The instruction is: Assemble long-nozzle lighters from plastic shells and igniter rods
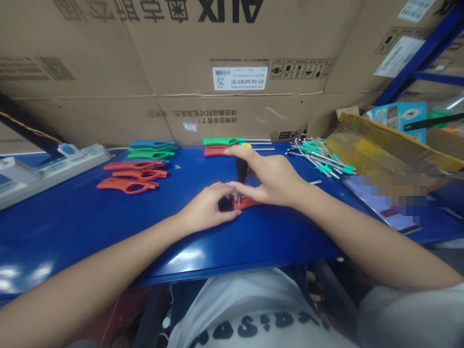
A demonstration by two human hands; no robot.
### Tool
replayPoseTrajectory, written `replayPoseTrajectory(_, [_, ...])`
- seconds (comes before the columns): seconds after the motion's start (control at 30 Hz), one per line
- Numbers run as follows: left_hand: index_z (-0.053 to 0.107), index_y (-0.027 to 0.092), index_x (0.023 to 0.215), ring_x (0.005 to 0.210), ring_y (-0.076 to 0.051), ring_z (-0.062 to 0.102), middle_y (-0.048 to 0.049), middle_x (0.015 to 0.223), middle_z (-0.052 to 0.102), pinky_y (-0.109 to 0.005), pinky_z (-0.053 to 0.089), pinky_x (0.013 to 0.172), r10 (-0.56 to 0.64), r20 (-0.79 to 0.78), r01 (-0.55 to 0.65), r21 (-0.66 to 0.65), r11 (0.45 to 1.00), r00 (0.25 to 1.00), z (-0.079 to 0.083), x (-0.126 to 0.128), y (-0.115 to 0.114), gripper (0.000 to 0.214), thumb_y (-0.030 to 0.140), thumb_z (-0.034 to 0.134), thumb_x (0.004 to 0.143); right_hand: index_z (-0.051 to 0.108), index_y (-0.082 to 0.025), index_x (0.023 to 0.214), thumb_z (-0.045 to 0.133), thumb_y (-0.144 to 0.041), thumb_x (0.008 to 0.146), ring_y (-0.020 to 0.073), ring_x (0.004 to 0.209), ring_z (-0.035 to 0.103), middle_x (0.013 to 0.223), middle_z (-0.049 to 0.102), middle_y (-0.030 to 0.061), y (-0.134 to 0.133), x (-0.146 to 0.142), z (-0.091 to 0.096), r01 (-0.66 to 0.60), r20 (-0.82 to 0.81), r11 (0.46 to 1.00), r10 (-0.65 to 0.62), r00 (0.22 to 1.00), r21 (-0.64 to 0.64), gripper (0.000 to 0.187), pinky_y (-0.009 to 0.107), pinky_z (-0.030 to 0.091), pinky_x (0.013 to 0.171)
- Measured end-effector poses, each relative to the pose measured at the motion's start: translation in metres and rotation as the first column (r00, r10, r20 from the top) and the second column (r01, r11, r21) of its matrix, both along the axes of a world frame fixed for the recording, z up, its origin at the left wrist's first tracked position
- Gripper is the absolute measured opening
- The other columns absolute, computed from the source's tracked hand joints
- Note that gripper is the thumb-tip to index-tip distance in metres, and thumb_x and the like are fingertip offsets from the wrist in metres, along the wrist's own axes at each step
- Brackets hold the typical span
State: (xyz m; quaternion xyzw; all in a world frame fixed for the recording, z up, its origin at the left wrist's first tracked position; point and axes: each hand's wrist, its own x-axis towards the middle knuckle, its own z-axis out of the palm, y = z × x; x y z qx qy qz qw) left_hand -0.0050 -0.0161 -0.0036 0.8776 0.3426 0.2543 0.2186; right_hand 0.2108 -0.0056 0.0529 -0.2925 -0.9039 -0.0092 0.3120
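My left hand (205, 209) pinches the left end of a red plastic tool handle (247, 203) lying on the blue workbench (90, 232), and a small metal part (238, 198) shows at my fingertips. My right hand (267, 174) is spread just above it, with the thumb reaching towards that metal part. A dark upright item with a yellow top (242, 169) stands partly hidden behind my right fingers. Close beyond them lie a green tool handle with a metal shaft (223, 141) and a red handle (214, 152).
Several red handles (127, 184) and green and blue handles (150, 150) lie in rows at left. A heap of metal rods with teal ends (321, 157) lies at right. A power strip (54, 169) runs along the left edge. Cardboard boxes (181, 72) stand behind the bench.
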Motion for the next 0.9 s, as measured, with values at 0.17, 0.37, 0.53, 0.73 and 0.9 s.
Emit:
replayPoseTrajectory(0.17, [0.065, 0.02, 0.088, 0.087, -0.021, 0.064, -0.0016, 0.089, 0.069, -0.035, 0.05, 0.082, -0.013, 0.002, 0.013, -0.023, 1.0, 1.0, 0.002, 0.002, 0.0, 0.012, 0.028, 0.073, 0.083, 0.028, -0.022, 0.155, 0.047, -0.022, 0.099, 0.0234, 0.096, 0.071, 0.147, 0.057, 0.0126, 0.0, -0.008, 0.014, -0.028, 0.086, 0.995, 0.036, 0.996, -0.094, 0.059, 0.033, 0.057, 0.074])
replayPoseTrajectory(0.37, [0.066, 0.019, 0.092, 0.09, -0.022, 0.066, -0.0028, 0.095, 0.071, -0.035, 0.051, 0.083, -0.021, 0.044, 0.023, -0.032, 0.999, 0.999, 0.001, 0.002, 0.0, 0.013, 0.022, 0.073, 0.081, 0.04, -0.024, 0.145, 0.065, -0.036, 0.093, 0.0182, 0.081, 0.07, 0.139, 0.062, 0.0096, 0.003, -0.014, 0.007, -0.059, -0.066, 0.998, 0.059, 0.996, 0.004, 0.059, 0.03, 0.055, 0.066])
replayPoseTrajectory(0.53, [0.067, 0.021, 0.091, 0.092, -0.022, 0.065, -0.0025, 0.095, 0.07, -0.036, 0.051, 0.086, -0.029, 0.021, 0.03, -0.038, 0.999, 0.999, 0.004, 0.002, -0.002, 0.01, 0.024, 0.072, 0.083, 0.047, -0.022, 0.13, 0.053, -0.039, 0.1, 0.0207, 0.097, 0.07, 0.124, 0.068, 0.01, 0.005, -0.013, -0.003, -0.079, -0.244, 0.996, 0.086, 0.966, 0.036, 0.035, 0.031, 0.057, 0.077])
replayPoseTrajectory(0.73, [0.066, 0.021, 0.091, 0.092, -0.021, 0.064, -0.0018, 0.094, 0.07, -0.035, 0.05, 0.086, -0.032, 0.008, 0.032, -0.05, 0.998, 0.999, 0.005, 0.001, -0.002, 0.011, 0.024, 0.073, 0.083, 0.046, -0.022, 0.131, 0.053, -0.037, 0.101, 0.0169, 0.093, 0.069, 0.127, 0.064, 0.0108, 0.007, -0.01, -0.005, -0.22, -0.389, 0.968, 0.159, 0.907, -0.118, 0.034, 0.028, 0.06, 0.07])
replayPoseTrajectory(0.9, [0.066, 0.02, 0.092, 0.093, -0.021, 0.064, -0.0017, 0.095, 0.07, -0.035, 0.049, 0.088, -0.041, 0.011, 0.041, -0.035, 0.999, 0.999, 0.003, 0.0, -0.001, 0.011, 0.022, 0.072, 0.084, 0.06, -0.023, 0.123, 0.069, -0.048, 0.091, 0.0238, 0.106, 0.069, 0.121, 0.069, 0.0093, 0.003, -0.009, -0.009, -0.086, -0.366, 0.992, 0.116, 0.923, 0.097, 0.042, 0.037, 0.061, 0.088])
